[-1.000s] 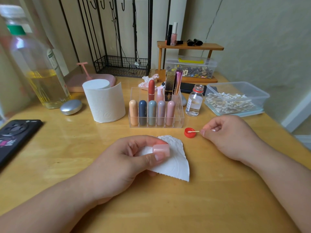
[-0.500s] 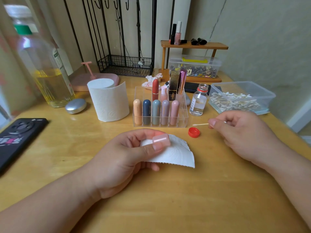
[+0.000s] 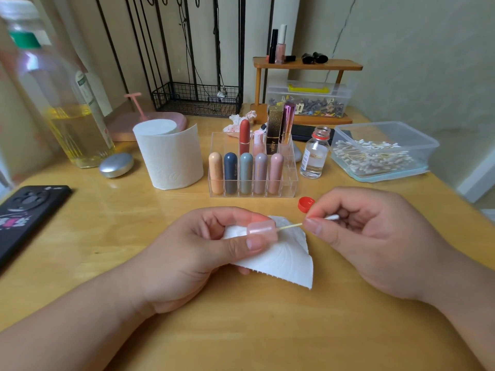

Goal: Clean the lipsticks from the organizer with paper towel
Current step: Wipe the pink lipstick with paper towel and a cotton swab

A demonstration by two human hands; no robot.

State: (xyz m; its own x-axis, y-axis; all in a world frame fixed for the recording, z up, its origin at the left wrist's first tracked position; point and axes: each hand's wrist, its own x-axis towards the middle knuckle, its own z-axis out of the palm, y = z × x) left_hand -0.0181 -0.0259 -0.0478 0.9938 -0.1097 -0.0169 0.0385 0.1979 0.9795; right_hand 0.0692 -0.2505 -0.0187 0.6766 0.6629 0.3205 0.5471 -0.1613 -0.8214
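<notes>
Both hands rest before the organizer (image 3: 253, 183) on your wooden table (image 3: 107, 236) (pale wall (image 3: 417, 62) behind it): left hand (image 3: 187, 258) grips a pink lipstick (image 3: 262, 231) with paper towel (image 3: 286, 261), right hand (image 3: 375, 242) pinches a cotton swab (image 3: 290, 226).

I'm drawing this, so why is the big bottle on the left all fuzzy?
Head view: the bottle sits at the frame's edge, where it looks blurred and stretched; the organizer, left hand and right hand in the middle are sharp; the table has soft shine, no hard shadows.
</notes>
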